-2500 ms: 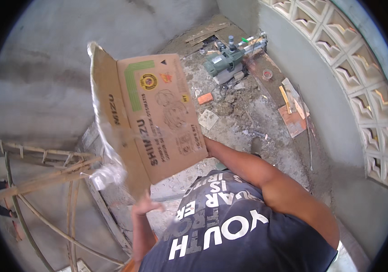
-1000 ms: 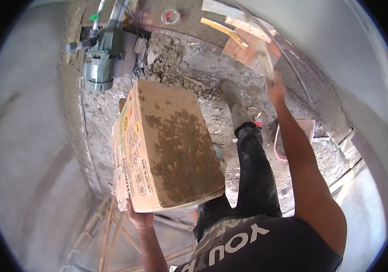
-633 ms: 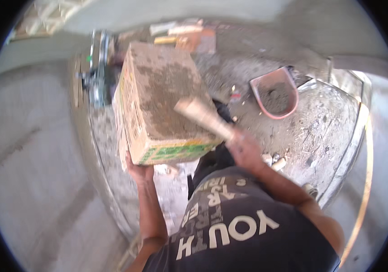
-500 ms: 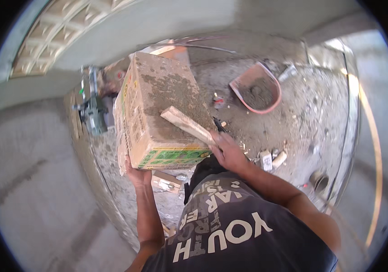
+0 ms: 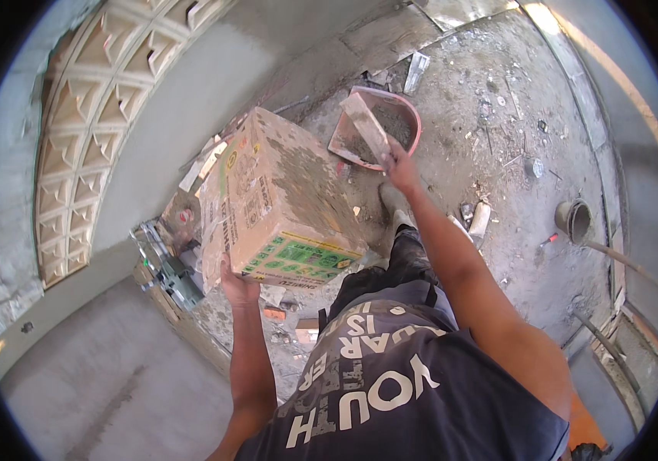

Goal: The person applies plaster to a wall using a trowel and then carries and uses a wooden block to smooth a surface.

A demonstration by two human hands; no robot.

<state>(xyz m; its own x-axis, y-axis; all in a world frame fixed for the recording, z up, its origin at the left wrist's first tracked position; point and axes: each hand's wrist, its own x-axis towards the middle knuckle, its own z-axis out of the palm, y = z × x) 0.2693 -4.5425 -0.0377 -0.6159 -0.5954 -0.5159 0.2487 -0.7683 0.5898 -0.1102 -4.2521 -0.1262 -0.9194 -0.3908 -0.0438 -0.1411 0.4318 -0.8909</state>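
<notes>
A large cardboard box point(image 5: 256, 203), tilted and smeared with wet grey mortar on its upper face, stands at my left. My left hand point(image 5: 238, 286) grips its lower near corner, the fingertips partly hidden by the box. In my right hand point(image 5: 399, 167) is a flat wooden strip point(image 5: 365, 127), the fingers closed round its near end. The strip extends over a pink tub point(image 5: 419, 131) that stands on the ground and has grey mortar in it. Whether the strip touches the mortar I cannot tell.
A patterned lattice block wall point(image 5: 83, 146) rises at the left. Beside the box lies a green power tool point(image 5: 179, 284). A round bucket point(image 5: 575, 220) sits at the right, near a red-handled tool point(image 5: 549, 239). Rubble and scraps litter the rough floor. My boot point(image 5: 394, 201) is just below the tub.
My right hand has carried the wooden strip off the box's top, away to the right, over the tub. My view has turned to the right. My left hand stays on the box.
</notes>
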